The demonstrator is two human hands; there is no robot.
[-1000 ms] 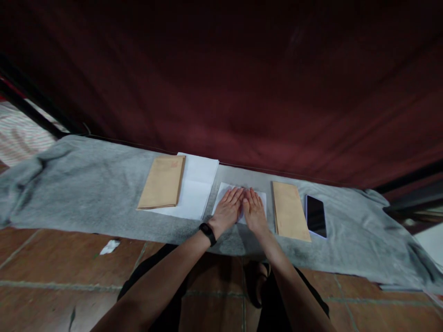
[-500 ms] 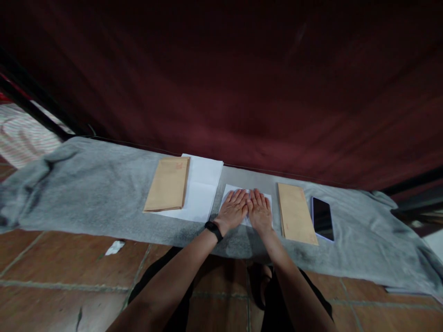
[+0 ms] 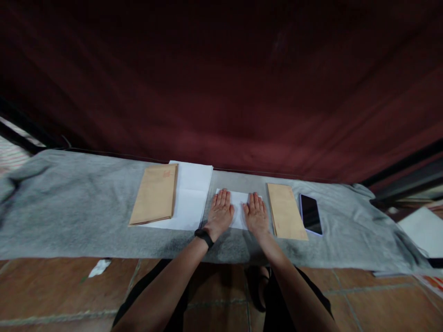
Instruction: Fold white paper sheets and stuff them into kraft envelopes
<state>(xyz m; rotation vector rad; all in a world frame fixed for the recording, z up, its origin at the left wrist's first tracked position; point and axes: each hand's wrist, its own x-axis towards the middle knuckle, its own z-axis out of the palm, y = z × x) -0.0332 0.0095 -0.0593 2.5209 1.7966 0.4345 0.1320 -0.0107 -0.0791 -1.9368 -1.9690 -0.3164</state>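
The left hand point(image 3: 220, 210) lies flat, palm down, fingers together and stretched out, on the left part of a small white folded paper point(image 3: 239, 202). The right hand point(image 3: 256, 213) lies the same way on its right part. Neither hand grips anything, and a strip of the paper shows between them. The paper rests on a grey blanket point(image 3: 69, 203), between a spread of white sheets point(image 3: 192, 198) and a brown envelope point(image 3: 285, 216).

The blanket looks soft and gives little backing, so uneven pressure from the palms could crease the paper crookedly or drag it askew. A sideways slide of the right hand could nudge the brown envelope, which lies just beside it, toward the phone point(image 3: 310, 214) next to it.

That envelope lies flat; whether it holds anything cannot be told. A stack of brown envelopes point(image 3: 154, 200) sits on the left of the white sheets, also flat, its contents hidden.
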